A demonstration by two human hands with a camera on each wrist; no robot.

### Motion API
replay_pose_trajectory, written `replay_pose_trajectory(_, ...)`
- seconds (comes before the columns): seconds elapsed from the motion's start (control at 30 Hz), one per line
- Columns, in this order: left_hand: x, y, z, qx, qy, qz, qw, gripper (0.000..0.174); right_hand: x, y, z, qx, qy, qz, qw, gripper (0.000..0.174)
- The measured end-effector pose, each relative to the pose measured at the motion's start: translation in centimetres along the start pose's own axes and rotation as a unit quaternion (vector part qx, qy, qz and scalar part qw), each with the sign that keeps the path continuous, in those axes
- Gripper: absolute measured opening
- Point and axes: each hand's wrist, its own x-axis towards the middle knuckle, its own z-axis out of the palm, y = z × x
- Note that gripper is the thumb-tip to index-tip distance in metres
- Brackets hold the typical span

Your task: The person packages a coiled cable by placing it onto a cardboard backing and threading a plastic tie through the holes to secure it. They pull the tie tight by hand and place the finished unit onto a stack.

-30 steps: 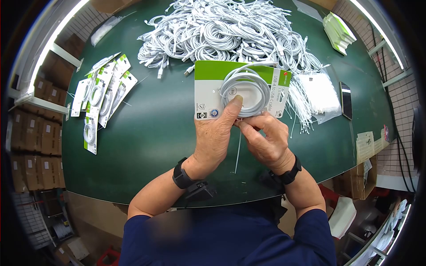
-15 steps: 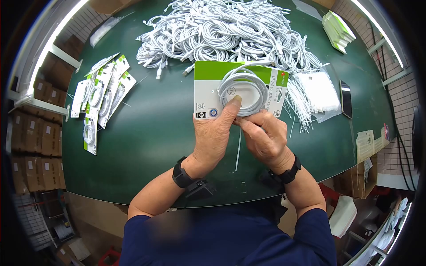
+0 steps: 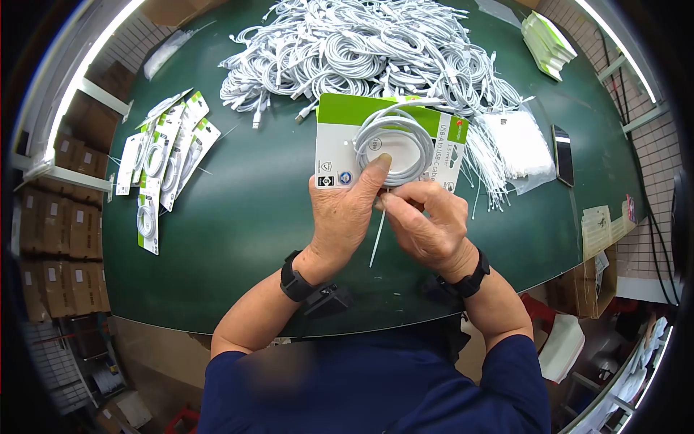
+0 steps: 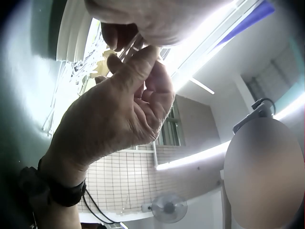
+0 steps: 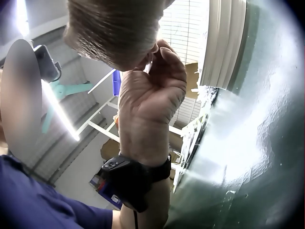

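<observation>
The left hand point(image 3: 344, 214) grips a green-and-white card point(image 3: 337, 148) from below, its thumb pressing a coiled light grey cable point(image 3: 418, 160) against the card's front. At the card's lower edge the right hand point(image 3: 431, 224) pinches a thin white tie point(image 3: 377, 242), whose long end hangs down between the hands. In the left wrist view, the right hand point(image 4: 119, 102) has thumb and fingertips brought together beside the left hand point(image 4: 152, 21). The right wrist view shows the left hand point(image 5: 116, 31) close over the right hand point(image 5: 150, 93); the fingertips are partly hidden.
A large heap of coiled cables point(image 3: 354, 54) lies at the back of the green table point(image 3: 217, 267). Carded cables point(image 3: 148, 210) are at the left. White ties point(image 3: 486, 170), a plastic bag point(image 3: 522, 148), a phone point(image 3: 563, 155) and stacked cards point(image 3: 547, 45) lie at the right.
The card and both hands have shifted slightly, and the card has tilted a little. The tie's hanging end has swung left and shows a shorter length below the hands.
</observation>
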Motion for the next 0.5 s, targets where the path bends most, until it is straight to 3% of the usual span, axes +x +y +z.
replay_pose_trajectory(0.17, 0.0, 0.0, -0.2, 0.016, -0.011, -0.002, 1.000, 0.022, 0.1, 0.1, 0.1, 0.008, 0.033, -0.029, 0.999, 0.033)
replay_pose_trajectory(0.4, -0.2, -0.2, 0.2, 0.012, -0.007, -0.015, 1.000, 0.019, 0.9, 0.4, -0.3, 0.071, 0.081, 0.068, 0.992, 0.023)
replay_pose_trajectory(0.5, -0.2, -0.2, 0.3, 0.025, -0.006, -0.022, 0.999, 0.018, 1.5, 0.7, -0.6, 0.023, 0.077, 0.059, 0.995, 0.024)
